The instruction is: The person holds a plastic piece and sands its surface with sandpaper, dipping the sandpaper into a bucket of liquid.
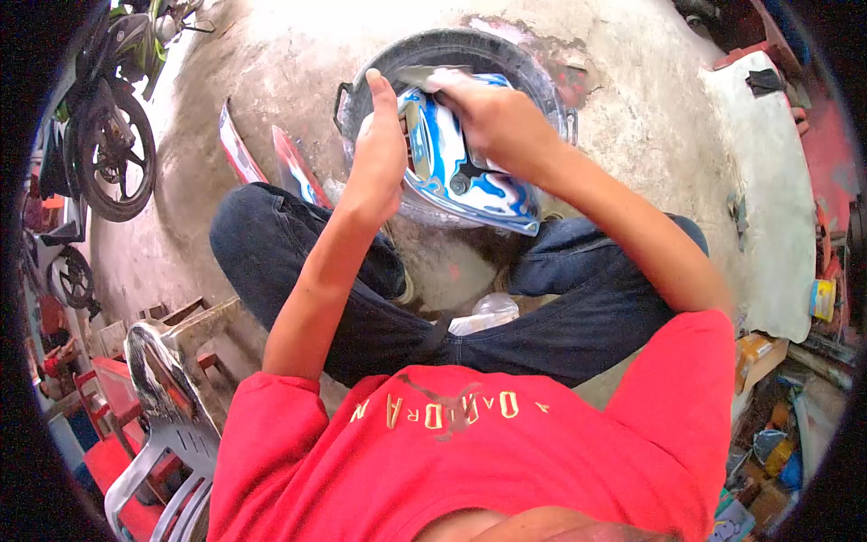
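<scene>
A blue and white patterned panel (470, 176) with a round dark spot is held above a round black basin (533, 59) on the floor. At the panel's left edge is my left hand (384, 149), its thumb pointing up and its other fingers curled behind the edge. My right hand (492, 113) is closed at the panel's upper side, pinching the end of a thin grey piece (420, 77) over the basin. What that piece is, I cannot make out.
Two red, white and blue panels (239, 144) lie left of the basin. A motorcycle wheel (113, 154) stands at the far left, with a grey plastic chair (172, 452) at lower left. A pale sheet (768, 199) and a yellow container (822, 300) are at right.
</scene>
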The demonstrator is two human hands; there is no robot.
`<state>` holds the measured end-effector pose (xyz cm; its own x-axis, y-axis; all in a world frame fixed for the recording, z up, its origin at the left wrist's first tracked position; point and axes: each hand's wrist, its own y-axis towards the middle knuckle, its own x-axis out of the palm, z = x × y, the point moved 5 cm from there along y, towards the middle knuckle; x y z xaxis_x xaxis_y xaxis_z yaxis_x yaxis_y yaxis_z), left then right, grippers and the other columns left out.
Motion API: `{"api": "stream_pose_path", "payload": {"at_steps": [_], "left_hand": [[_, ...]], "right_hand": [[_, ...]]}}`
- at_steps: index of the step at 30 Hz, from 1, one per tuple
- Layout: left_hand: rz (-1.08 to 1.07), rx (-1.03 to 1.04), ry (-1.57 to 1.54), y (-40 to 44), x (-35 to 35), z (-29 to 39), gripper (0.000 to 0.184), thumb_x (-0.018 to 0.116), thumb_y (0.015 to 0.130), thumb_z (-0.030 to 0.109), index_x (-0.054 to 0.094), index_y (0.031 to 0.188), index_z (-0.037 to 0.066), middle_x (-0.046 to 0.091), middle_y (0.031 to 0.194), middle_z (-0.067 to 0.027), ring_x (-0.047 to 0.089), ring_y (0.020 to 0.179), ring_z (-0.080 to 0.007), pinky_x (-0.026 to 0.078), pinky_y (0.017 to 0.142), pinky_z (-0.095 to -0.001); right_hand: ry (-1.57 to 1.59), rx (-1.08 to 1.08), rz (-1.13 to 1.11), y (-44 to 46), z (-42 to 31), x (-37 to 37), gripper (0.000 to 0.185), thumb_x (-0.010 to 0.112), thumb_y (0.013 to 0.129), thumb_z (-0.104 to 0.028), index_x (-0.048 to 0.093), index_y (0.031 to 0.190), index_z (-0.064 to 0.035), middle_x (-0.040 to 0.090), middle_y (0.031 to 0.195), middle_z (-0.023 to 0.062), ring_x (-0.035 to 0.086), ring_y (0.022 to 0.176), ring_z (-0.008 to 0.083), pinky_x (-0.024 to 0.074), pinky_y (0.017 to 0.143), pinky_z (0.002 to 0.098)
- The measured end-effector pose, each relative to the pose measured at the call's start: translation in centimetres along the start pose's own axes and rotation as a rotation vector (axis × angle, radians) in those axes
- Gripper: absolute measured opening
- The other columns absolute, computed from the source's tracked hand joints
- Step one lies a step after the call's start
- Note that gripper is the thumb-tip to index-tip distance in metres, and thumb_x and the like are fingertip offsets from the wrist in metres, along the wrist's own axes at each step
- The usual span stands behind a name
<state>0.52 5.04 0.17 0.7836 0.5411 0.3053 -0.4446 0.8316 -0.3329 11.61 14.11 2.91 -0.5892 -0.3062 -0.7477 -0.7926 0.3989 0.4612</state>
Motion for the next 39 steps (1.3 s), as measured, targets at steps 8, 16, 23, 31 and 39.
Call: {"api": "stream_pose_path", "payload": {"at_steps": [8, 16, 23, 31, 39], "left_hand": [[-0.018, -0.063, 0.012, 0.3, -0.6, 0.2, 0.079, 0.029, 0.102, 0.065, 0.050, 0.131, -0.006, 0.064, 0.119, -0.0151, 0.066, 0.104, -0.0198, 0.055, 0.090, -0.0355], [0.037, -0.059, -0.045, -0.3, -0.1, 0.6, 0.076, 0.029, 0.101, 0.065, 0.059, 0.120, -0.003, 0.068, 0.107, -0.0119, 0.069, 0.091, -0.0183, 0.058, 0.081, -0.0348], [0.009, 0.029, -0.047, 0.6, -0.6, 0.6, 0.066, 0.034, 0.104, 0.057, 0.059, 0.121, -0.001, 0.069, 0.103, -0.0110, 0.069, 0.087, -0.0187, 0.057, 0.080, -0.0333], [-0.156, 0.053, 0.082, 0.5, -0.6, 0.6, 0.025, 0.068, 0.094, 0.016, 0.065, 0.112, -0.001, 0.071, 0.096, -0.0051, 0.069, 0.077, -0.0102, 0.055, 0.069, -0.0247], [-0.224, 0.129, 0.105, -0.3, 0.1, 1.5, 0.031, 0.076, 0.087, 0.011, 0.065, 0.114, -0.001, 0.071, 0.099, -0.0057, 0.069, 0.081, -0.0106, 0.056, 0.072, -0.0259]], "right_hand": [[-0.121, 0.185, -0.164, 0.7, 4.5, -0.1, 0.030, 0.052, 0.090, -0.013, 0.061, 0.117, -0.0045, 0.068, 0.105, 0.0239, 0.067, 0.094, 0.0412, 0.0548, 0.081, 0.0492], [-0.115, 0.252, -0.259, 1.0, 3.8, -0.9, 0.034, 0.051, 0.088, -0.011, 0.062, 0.120, -0.0068, 0.066, 0.111, 0.0230, 0.066, 0.100, 0.0394, 0.0546, 0.083, 0.0479], [0.077, -0.095, -0.020, -0.3, -0.7, -1.2, 0.037, 0.052, 0.087, -0.007, 0.061, 0.124, -0.0066, 0.065, 0.121, 0.0206, 0.064, 0.108, 0.0365, 0.0531, 0.089, 0.0455], [-0.033, -0.004, -0.022, 0.0, 0.8, -1.2, 0.032, 0.056, 0.096, -0.014, 0.061, 0.127, -0.0086, 0.066, 0.111, 0.0249, 0.066, 0.099, 0.0409, 0.0535, 0.084, 0.0449], [-0.184, 0.177, -0.107, 0.6, 5.0, -2.4, 0.032, 0.056, 0.095, -0.014, 0.061, 0.127, -0.0083, 0.068, 0.098, 0.0250, 0.068, 0.086, 0.0432, 0.0540, 0.075, 0.0492]]}}
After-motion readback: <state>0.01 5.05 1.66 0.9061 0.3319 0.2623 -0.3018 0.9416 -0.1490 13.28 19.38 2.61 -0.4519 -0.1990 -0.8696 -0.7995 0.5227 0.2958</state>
